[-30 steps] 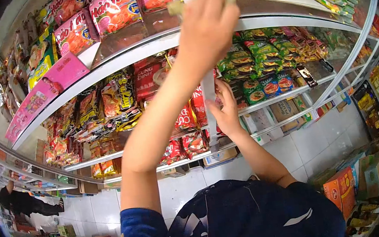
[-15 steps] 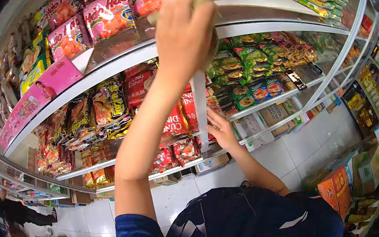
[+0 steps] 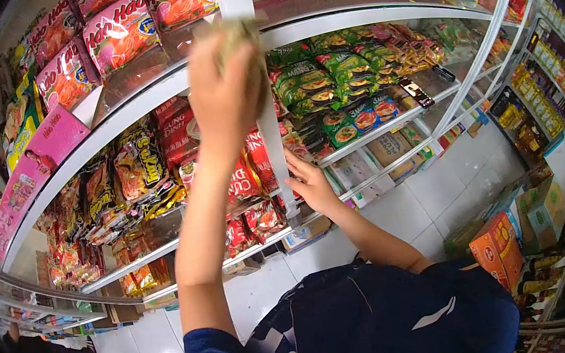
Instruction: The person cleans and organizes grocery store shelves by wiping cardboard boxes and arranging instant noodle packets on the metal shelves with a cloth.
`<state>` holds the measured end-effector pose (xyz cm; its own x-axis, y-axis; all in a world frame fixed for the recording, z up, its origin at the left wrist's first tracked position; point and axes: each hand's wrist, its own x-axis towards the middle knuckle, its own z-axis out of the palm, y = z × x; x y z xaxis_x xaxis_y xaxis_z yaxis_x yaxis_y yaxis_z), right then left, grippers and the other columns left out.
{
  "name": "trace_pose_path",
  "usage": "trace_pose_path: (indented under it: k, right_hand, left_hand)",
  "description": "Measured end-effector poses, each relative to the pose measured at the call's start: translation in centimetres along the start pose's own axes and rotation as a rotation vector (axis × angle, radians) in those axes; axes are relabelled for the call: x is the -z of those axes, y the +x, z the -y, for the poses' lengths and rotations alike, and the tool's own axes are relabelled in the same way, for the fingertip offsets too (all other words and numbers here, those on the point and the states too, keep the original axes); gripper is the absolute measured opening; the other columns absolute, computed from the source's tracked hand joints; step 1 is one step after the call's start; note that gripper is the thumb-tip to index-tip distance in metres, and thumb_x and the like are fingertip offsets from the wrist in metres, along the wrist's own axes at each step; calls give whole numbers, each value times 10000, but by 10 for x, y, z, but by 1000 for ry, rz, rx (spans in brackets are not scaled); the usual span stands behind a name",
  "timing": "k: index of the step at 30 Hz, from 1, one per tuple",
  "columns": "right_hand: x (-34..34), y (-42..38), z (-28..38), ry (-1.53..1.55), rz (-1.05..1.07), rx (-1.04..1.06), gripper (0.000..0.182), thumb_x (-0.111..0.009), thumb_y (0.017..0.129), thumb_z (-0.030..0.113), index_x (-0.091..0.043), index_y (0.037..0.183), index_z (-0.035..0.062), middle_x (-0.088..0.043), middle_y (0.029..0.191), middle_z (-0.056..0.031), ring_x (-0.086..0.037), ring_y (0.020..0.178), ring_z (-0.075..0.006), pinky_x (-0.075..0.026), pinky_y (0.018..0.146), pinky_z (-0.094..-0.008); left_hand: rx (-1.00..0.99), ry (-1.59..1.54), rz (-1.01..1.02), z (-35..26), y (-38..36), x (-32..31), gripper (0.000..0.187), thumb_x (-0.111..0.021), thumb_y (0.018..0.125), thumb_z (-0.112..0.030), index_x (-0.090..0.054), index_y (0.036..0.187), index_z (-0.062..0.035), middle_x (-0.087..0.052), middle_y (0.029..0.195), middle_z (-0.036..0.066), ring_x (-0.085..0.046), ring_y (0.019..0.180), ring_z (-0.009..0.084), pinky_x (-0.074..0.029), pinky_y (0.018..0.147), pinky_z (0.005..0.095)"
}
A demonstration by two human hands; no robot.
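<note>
A greenish-beige cloth (image 3: 240, 33), blurred by motion, is gripped in my left hand (image 3: 224, 88) against the white vertical post (image 3: 271, 135) of the shelf unit. My right hand (image 3: 311, 183) rests lower down beside the same post, its fingers spread and its fingertips near the post's edge. Red noodle packs (image 3: 241, 181) lie behind the post on the middle shelf. Green noodle packs (image 3: 303, 86) are to its right, and pink packs (image 3: 120, 30) fill the upper shelf on the left.
A pink shelf sign (image 3: 35, 171) hangs at the left. A phone (image 3: 416, 91) lies at the middle shelf's edge. Orange box (image 3: 499, 248) and other cartons stand on the tiled floor at right. Part of another person in dark clothes (image 3: 46, 350) shows at far left.
My left hand has moved a little down the post with the cloth. The view has shifted, so the shelves appear further left. My right hand stays beside the post.
</note>
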<state>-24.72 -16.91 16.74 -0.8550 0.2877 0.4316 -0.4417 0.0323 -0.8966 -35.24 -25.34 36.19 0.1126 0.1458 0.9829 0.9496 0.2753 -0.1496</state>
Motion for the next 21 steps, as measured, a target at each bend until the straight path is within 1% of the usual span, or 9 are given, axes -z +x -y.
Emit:
trace_pose_path:
  k: [4,6,8,10,13,14,15,19,21]
  right_hand:
    - [1,-1,1,-32,1,-26,609,-516,757,-75,-261,1305,1,-295,1350,-123,-310,1218,-168,-280,999,-306]
    - [4,0,0,-17,27,-24,604,-519,760,-71,-266,1304,2,-308,1342,-123,-319,1212,-165,-284,997,-312]
    - [5,0,1,-7,17,-91,591,-519,767,-64,-271,1301,-4,-312,1339,-123,-321,1211,-164,-286,995,-320]
    - [4,0,-3,-27,0,-69,572,-520,773,-59,-277,1289,-32,-313,1335,-138,-334,1203,-180,-283,995,-311]
    - [4,1,4,-87,43,-57,572,-526,769,-56,-278,1284,-43,-315,1329,-155,-339,1202,-193,-294,989,-314]
    - [3,2,6,-124,35,-57,574,-532,764,-54,-281,1280,-48,-326,1319,-163,-347,1197,-199,-301,985,-316]
    - [4,2,7,-163,23,-57,577,-538,759,-51,-285,1277,-54,-337,1310,-171,-355,1192,-205,-307,981,-319]
    - [13,10,8,-338,71,-14,543,-544,754,-30,-327,1251,-63,-387,1268,-177,-407,1152,-214,-342,955,-324]
    - [23,30,29,-125,100,-114,525,-528,766,-19,-328,1250,-64,-392,1262,-177,-413,1144,-216,-342,954,-327]
  left_hand:
    - [70,134,-12,23,37,21,329,-599,647,-41,-526,964,-86,-508,1019,132,-488,953,326,-420,779,387]
    - [239,152,136,31,32,33,342,-587,671,-70,-510,1004,-88,-505,995,127,-488,940,311,-421,766,386]
    - [263,219,138,35,33,52,310,-576,694,-92,-496,994,-74,-510,942,143,-498,898,320,-424,733,393]
    - [376,311,316,42,38,82,263,-565,708,-94,-487,956,-52,-513,882,155,-507,847,337,-420,699,407]
    - [361,411,291,57,32,110,203,-565,703,-91,-478,877,-32,-507,817,157,-506,795,340,-422,666,417]
    - [310,402,289,54,32,109,193,-566,697,-88,-476,858,-31,-509,812,155,-508,793,336,-424,665,420]
    - [391,391,302,51,29,100,257,-541,716,-68,-509,971,-46,-534,901,160,-510,860,337,-414,739,398]
    - [315,196,277,24,37,36,163,-523,649,-53,-503,811,-59,-520,821,150,-515,802,323,-426,703,415]
    - [275,152,273,19,42,32,163,-538,660,-92,-491,813,-60,-505,813,148,-508,803,323,-434,684,418]
